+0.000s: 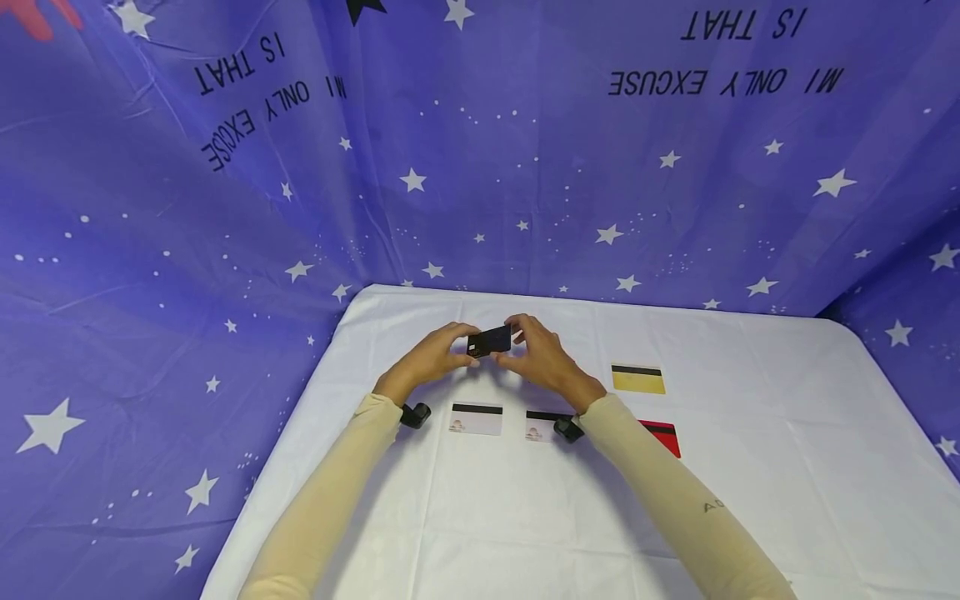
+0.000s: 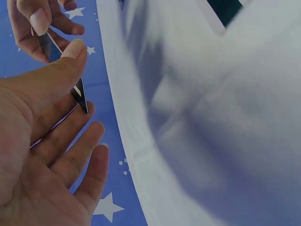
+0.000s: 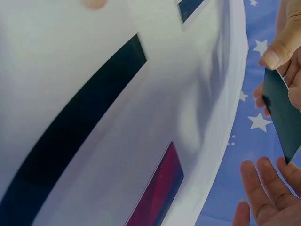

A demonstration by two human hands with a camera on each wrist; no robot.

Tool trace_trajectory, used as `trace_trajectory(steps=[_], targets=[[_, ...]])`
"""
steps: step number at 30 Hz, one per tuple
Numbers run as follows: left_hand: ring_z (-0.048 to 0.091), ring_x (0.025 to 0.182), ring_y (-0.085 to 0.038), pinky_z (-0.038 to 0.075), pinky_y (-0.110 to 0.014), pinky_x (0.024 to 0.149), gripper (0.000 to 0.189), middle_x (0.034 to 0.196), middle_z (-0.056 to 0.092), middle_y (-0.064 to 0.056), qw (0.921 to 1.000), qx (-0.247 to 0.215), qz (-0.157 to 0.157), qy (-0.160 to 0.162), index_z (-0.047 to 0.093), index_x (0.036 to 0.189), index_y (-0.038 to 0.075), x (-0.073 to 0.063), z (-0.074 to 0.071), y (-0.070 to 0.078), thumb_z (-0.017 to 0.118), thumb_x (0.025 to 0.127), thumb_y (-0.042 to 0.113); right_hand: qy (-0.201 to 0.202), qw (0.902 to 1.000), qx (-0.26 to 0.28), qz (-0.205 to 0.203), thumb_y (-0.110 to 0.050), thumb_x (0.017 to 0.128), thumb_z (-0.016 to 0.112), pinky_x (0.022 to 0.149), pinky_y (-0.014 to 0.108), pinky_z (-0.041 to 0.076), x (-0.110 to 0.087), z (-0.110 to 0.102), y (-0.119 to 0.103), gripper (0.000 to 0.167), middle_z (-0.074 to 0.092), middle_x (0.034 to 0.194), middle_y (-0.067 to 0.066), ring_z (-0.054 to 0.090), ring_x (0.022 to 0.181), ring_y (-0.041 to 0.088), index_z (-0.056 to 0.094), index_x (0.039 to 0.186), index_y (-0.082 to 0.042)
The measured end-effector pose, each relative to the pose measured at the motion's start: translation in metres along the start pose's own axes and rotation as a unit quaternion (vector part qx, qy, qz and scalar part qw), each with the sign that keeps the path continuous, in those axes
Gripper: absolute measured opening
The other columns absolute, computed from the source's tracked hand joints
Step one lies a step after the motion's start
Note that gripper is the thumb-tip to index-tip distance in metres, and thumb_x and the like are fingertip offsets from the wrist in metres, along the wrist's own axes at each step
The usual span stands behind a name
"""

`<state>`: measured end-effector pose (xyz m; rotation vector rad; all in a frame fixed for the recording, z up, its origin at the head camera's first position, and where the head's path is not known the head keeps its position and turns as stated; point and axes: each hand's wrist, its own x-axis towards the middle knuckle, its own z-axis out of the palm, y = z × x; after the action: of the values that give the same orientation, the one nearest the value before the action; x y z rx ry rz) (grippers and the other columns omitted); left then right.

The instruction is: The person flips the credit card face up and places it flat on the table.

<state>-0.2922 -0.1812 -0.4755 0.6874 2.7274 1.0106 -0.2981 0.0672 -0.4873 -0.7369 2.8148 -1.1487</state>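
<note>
Both hands hold a black bank card (image 1: 491,342), tilted up above the white table, with a small light chip near its left end. My left hand (image 1: 433,353) pinches the left end between thumb and fingers; in the left wrist view its other fingers (image 2: 80,162) spread out below the card. At the opposite end my right hand (image 1: 542,357) grips the card with its thumb underneath and fingertips by the upper corner. In the right wrist view, the card (image 3: 281,113) shows a plain dark face.
On the white tablecloth (image 1: 465,533) lie two pale cards with black stripes, a left one (image 1: 477,423) and a right one (image 1: 538,429) partly behind a black wrist camera (image 1: 567,429). A yellow card (image 1: 639,381) and a red card (image 1: 666,439), partly under the right sleeve, lie rightward. A purple star-printed curtain (image 1: 525,167) hangs behind.
</note>
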Motion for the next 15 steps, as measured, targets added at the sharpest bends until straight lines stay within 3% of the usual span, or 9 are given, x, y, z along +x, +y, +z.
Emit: trace_trajectory(steps=[7,15], targets=[[0.054,0.140,-0.035,0.038,-0.050,0.121,0.058,0.145,0.059,-0.014,0.9994,0.036,-0.001,-0.003,0.057,0.148,0.008,0.000,-0.001,-0.003,0.079,0.096,0.020,-0.030,0.9986,-0.043,0.009,-0.043,0.094,0.077,0.107,0.056,0.036,0.000,-0.002,0.004,0.064,0.061,0.138,0.011,0.063,0.123,0.029,0.055,0.143,-0.009],[0.052,0.143,-0.035,0.037,-0.050,0.121,0.062,0.151,0.056,-0.012,0.9956,0.089,-0.027,-0.017,0.053,0.151,0.009,0.001,0.004,-0.006,0.077,0.097,0.027,-0.060,0.9927,-0.104,0.013,-0.046,0.094,0.076,0.108,0.054,0.037,0.001,0.000,0.011,0.063,0.063,0.136,0.011,0.056,0.130,0.031,0.062,0.144,-0.012]])
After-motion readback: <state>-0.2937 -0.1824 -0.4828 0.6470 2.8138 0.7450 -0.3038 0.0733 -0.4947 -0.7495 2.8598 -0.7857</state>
